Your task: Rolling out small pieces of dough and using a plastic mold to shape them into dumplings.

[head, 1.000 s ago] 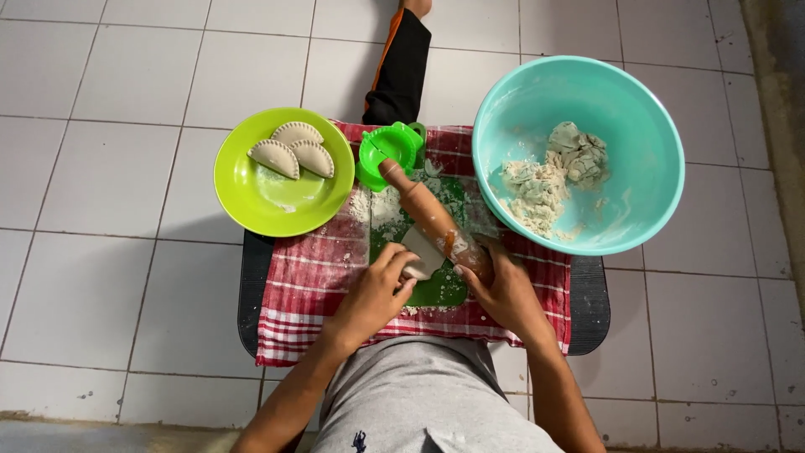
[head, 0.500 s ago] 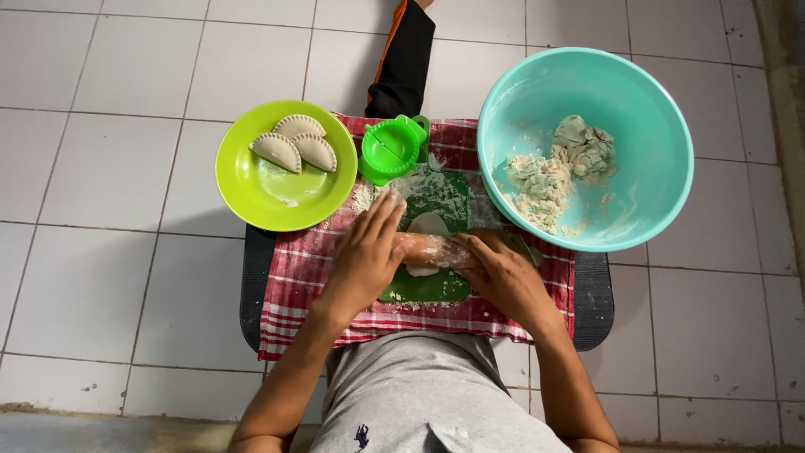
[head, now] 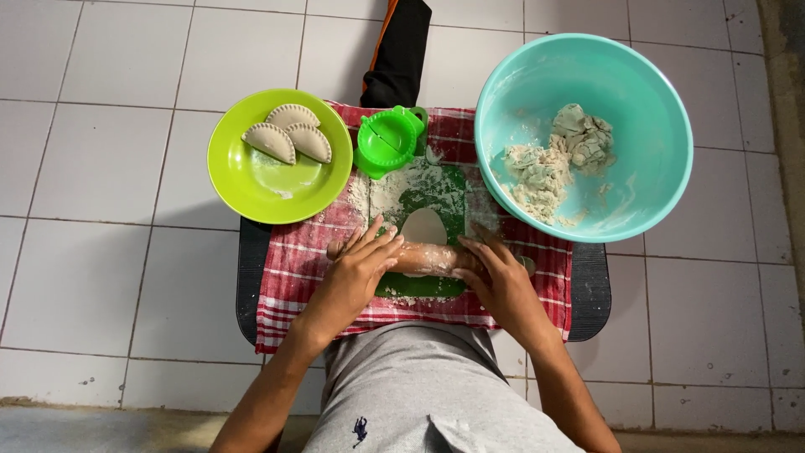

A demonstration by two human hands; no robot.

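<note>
Flat now: both hands, left hand (head: 359, 268) & right hand (head: 496, 277), palms down on rolling pin (head: 428, 258).

Both bare forearms rise from the bottom of the frame and converge toward the centre. The left hand (head: 356, 268) lies palm down just left of centre, wrist straight, its fingers (head: 379, 241) stretched flat and slightly spread, pointing to the upper right. The right hand (head: 496, 277) lies palm down just right of centre, fingers extended and pointing to the upper left. Both hands press flat rather than curl into a grasp, level with each other and a little apart.
</note>
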